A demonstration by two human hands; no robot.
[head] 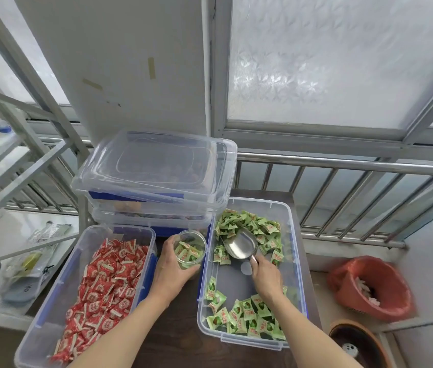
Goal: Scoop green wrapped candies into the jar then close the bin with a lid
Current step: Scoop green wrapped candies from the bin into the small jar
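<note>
A clear plastic bin (295, 243) on the right holds green wrapped candies (252, 227) heaped at its far end and near end, with bare floor between. My right hand (265, 277) grips the handle of a metal scoop (240, 245), whose empty bowl lies among the far candies. My left hand (169, 269) holds a clear jar (190, 248) upright just left of the bin; a few green candies sit inside it. A clear lid (157, 163) rests on top of the stacked bins behind.
An open bin of red wrapped candies (104, 285) stands at the left on the dark table (173, 338). Two stacked closed bins (151, 208) are behind the jar. A red waste bucket (372, 288) sits on the floor at right; metal shelving (16, 160) stands at left.
</note>
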